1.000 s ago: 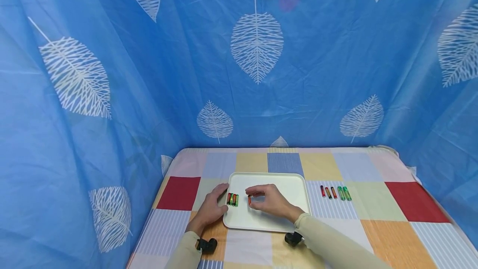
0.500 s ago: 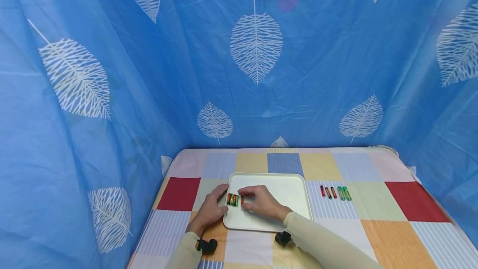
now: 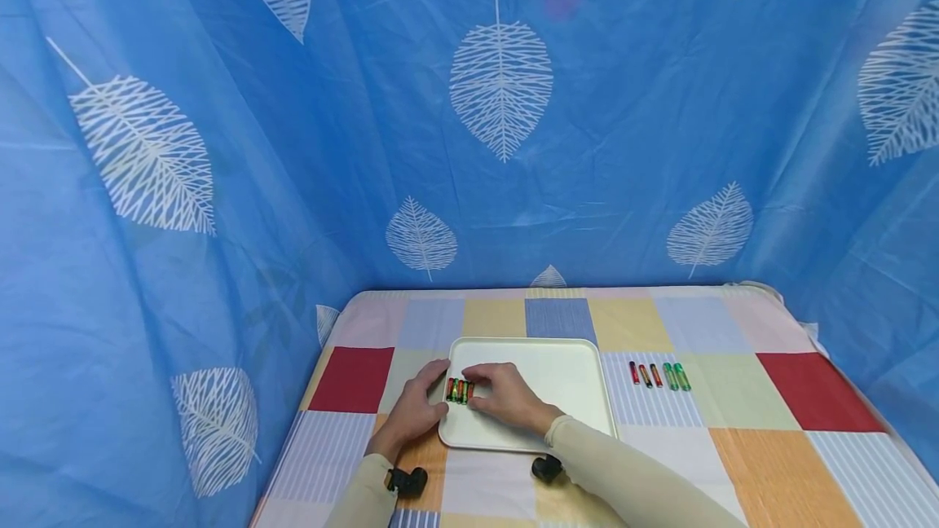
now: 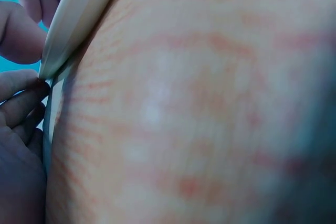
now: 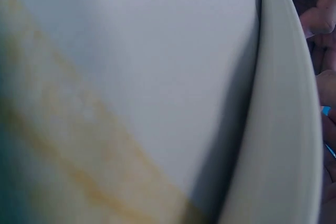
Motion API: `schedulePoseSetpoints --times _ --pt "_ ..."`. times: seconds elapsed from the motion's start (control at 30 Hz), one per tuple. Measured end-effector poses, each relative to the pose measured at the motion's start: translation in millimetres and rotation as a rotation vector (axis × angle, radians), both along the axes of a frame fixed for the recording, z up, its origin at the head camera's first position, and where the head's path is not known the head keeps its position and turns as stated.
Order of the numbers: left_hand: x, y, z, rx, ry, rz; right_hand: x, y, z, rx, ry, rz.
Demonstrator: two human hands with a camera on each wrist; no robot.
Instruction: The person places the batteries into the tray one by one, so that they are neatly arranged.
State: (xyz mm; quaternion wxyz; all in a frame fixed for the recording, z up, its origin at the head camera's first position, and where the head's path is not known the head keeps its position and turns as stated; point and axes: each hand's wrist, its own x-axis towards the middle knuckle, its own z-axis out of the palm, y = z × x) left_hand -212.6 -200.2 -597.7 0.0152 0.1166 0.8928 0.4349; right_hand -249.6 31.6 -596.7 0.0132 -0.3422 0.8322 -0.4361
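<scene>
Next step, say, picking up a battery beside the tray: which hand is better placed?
The right hand, I'd judge: those batteries lie right of the tray, nearer that hand, though it is at the battery row inside. The left hand, at the tray's left edge, would likely have to reach across.

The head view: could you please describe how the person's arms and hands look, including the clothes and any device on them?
The left sleeve and right sleeve are long, plain and pale cream, with no pattern visible. A small black rounded device sits near each wrist, left and right. The left hand and right hand wear no gloves.
</scene>
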Motion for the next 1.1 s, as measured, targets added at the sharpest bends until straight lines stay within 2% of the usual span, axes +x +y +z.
schedulePoseSetpoints --times 0.23,0.47,0.57,0.9,1.1 --pt "0.2 0.3 -0.4 0.0 -0.006 0.004 1.9 0 1.4 0.022 0.003 -0.019" --pt "0.5 0.3 0.1 -0.008 -0.012 0.009 1.8 8 -1.1 -0.007 0.012 -0.036" --pt "0.5 0.5 -0.4 -0.006 -0.016 0.009 0.5 15 1.4 -0.028 -0.026 -0.027" --pt "0.6 0.4 -0.1 0.005 -0.017 0.017 -4.7 52 19.8 -0.156 -0.237 0.043" --pt "-0.6 0.3 -3.2 0.004 -0.024 0.023 -8.3 77 21.1 -0.214 -0.294 0.051"
